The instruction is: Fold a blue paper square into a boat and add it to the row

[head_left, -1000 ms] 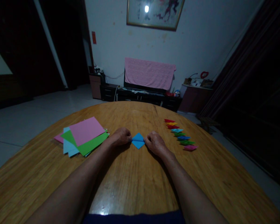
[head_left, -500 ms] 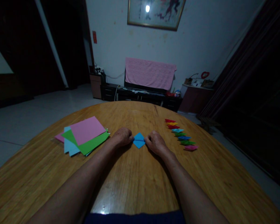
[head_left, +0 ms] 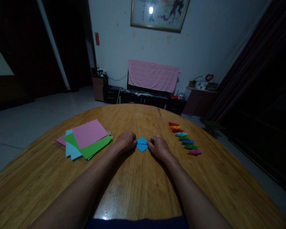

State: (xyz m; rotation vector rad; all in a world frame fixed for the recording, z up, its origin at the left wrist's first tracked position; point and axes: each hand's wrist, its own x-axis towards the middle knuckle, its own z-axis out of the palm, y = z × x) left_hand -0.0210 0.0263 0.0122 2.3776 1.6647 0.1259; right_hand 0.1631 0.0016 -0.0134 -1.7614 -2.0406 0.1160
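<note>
A small piece of folded blue paper (head_left: 142, 147) lies at the middle of the round table, diamond-shaped with a crease or fold line running across it. My left hand (head_left: 127, 140) is closed on its left corner, fingers curled. On the right corner my right hand (head_left: 158, 145) pinches the paper between thumb and fingers. Both hands rest on the tabletop, and the paper's side corners are hidden under the fingertips.
Left of my hands lies a loose stack of coloured sheets, a pink sheet (head_left: 90, 133) over a green sheet (head_left: 87, 154) and light blue ones. A row of several folded paper boats (head_left: 187, 142) runs along the right of the wooden table (head_left: 133, 187).
My hands keep hold of the blue paper's two side corners with only slight finger movement. The stack and the row of boats have stayed put.
</note>
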